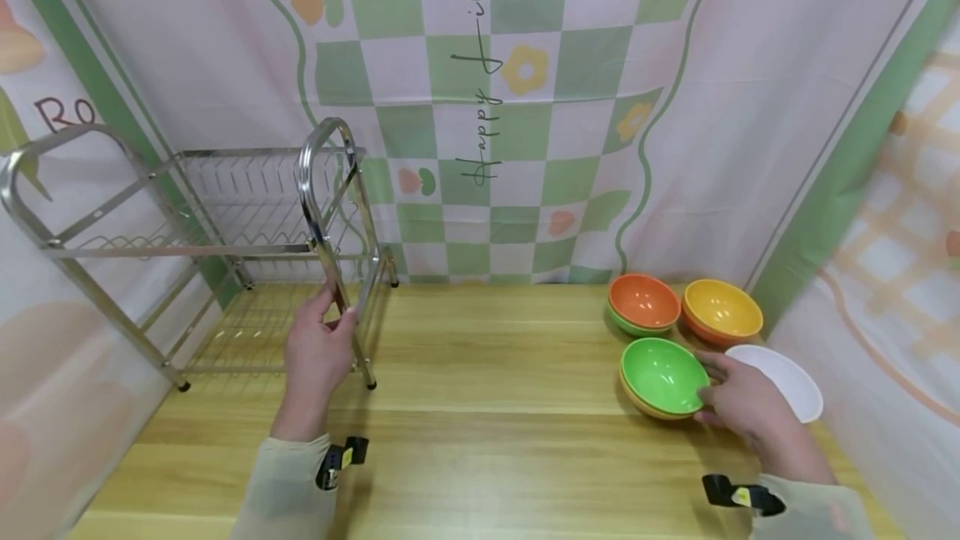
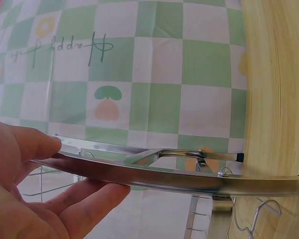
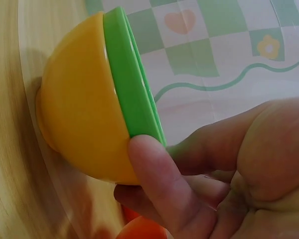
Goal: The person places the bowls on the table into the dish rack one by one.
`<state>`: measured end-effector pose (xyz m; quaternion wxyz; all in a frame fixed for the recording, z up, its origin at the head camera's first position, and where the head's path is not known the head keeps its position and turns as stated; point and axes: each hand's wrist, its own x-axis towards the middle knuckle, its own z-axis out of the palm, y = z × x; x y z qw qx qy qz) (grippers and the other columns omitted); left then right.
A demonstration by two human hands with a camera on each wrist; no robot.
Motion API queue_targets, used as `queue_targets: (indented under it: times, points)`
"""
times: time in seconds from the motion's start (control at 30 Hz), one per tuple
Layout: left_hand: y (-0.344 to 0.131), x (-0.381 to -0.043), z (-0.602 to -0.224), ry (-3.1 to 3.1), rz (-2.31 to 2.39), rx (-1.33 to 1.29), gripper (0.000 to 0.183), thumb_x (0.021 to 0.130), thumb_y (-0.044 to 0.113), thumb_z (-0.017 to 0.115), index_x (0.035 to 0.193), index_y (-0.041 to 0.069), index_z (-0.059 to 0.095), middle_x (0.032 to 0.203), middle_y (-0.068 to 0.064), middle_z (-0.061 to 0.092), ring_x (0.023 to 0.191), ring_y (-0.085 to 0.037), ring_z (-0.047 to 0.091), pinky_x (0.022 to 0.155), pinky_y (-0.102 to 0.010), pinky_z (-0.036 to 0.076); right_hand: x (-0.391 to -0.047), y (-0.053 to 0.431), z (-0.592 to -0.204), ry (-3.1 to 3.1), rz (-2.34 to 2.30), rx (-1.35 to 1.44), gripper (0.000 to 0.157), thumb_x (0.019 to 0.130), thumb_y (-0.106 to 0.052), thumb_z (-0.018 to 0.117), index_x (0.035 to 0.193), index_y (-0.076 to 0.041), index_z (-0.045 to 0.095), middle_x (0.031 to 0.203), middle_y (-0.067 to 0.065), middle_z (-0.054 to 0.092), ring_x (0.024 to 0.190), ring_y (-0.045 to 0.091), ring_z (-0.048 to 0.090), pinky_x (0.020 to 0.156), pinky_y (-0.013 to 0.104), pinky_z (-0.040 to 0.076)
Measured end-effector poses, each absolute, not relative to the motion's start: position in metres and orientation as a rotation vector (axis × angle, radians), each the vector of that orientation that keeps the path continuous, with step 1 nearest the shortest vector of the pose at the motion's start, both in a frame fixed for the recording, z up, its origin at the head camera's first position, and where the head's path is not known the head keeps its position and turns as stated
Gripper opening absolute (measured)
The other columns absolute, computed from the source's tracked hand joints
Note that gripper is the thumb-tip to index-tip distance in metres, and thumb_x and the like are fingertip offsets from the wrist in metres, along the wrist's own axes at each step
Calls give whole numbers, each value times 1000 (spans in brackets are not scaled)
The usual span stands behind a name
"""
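Note:
A two-tier metal dish rack (image 1: 180,253) stands at the left. My left hand (image 1: 318,348) holds its near right upright, thumb on one side and fingers on the other, as the left wrist view shows along the metal post (image 2: 154,177). On the right, my right hand (image 1: 750,407) pinches the rim of a green bowl (image 1: 663,373). That bowl is nested in a yellow bowl (image 3: 79,99), whose side the fingertips also meet. In the right wrist view the thumb lies on the green rim (image 3: 132,89) and other fingers sit below.
Behind the green bowl are an orange bowl (image 1: 643,300) stacked in a green one and a yellow bowl (image 1: 722,308) stacked in an orange one. A white plate (image 1: 783,382) lies right of them, partly behind my right hand. Patterned cloth (image 1: 517,132) hangs behind the wooden table (image 1: 480,457).

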<state>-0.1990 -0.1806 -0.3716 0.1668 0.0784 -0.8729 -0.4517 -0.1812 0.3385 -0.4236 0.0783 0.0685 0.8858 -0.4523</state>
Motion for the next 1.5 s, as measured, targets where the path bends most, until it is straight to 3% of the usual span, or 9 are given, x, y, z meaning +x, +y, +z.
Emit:
queue_targets:
  times: [0.53,1.17,1.5]
  points:
    - [-181,-199,-372,-2487,-1288,220,53,103,23,57,153,24,40,145,-18,44,108,-37,61,78,-48,56,-179,335,-422,2740,-1314,249,69,80,13,49,146,16,30,142,42,35,70,24,65,60,34,59]
    - [-181,-199,-374,-2465,-1270,198,53,103,24,58,153,25,41,145,-16,46,104,-34,63,75,-47,57,-179,337,-417,2871,-1100,264,61,86,6,49,144,14,36,136,44,39,68,23,67,59,35,59]
    - [-182,-200,-376,-2466,-1271,189,52,103,24,57,153,26,41,146,-15,45,103,-34,63,74,-46,57,-177,339,-414,2926,-1033,219,61,85,5,50,144,13,37,139,39,41,66,23,68,55,31,54]
